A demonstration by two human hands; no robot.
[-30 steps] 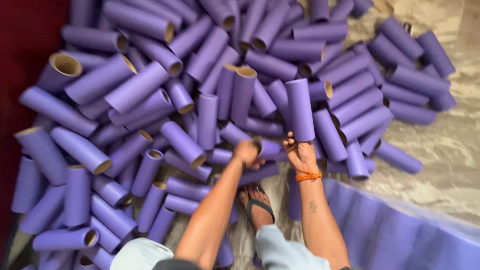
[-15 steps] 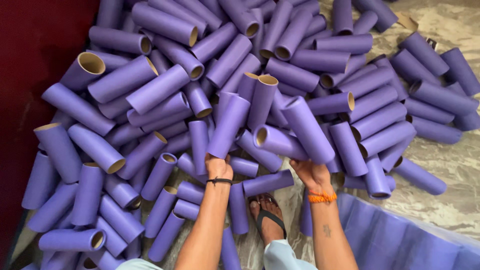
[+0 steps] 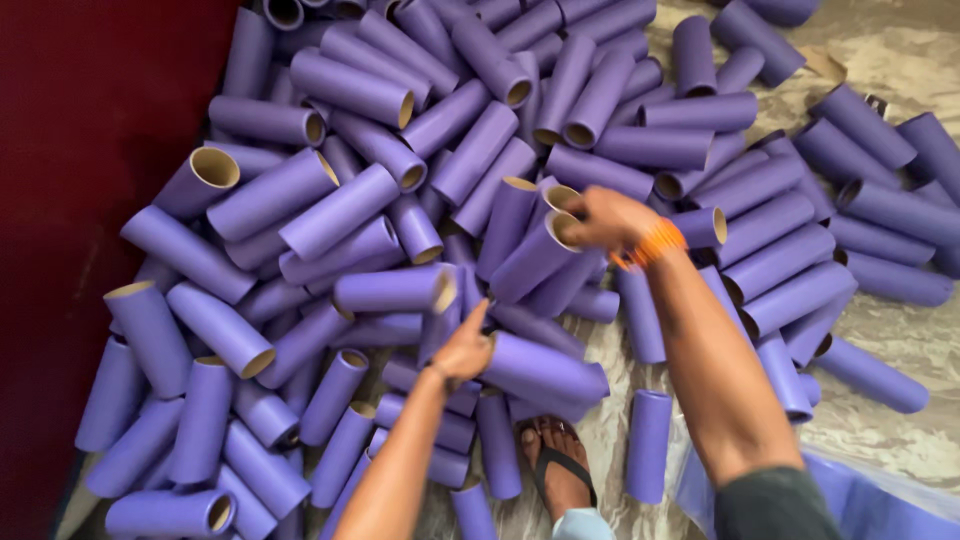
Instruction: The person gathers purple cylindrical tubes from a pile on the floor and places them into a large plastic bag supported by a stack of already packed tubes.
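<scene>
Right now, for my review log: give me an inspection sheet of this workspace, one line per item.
Surface: marbled grey floor, bare at right, covered by tubes elsewhere.
Job's things: big loose pile of purple cardboard tubes, lying at all angles, some standing on end.
Clutter: purple sheet at the lower right corner; scrap of brown card at top right.
Hands: left hand rests on a lying tube; right hand, orange band on the wrist, grips the open end of a tilted tube.
Cables: nothing seen.
Surroundings: dark red wall along the left; a sandalled foot among the tubes.
</scene>
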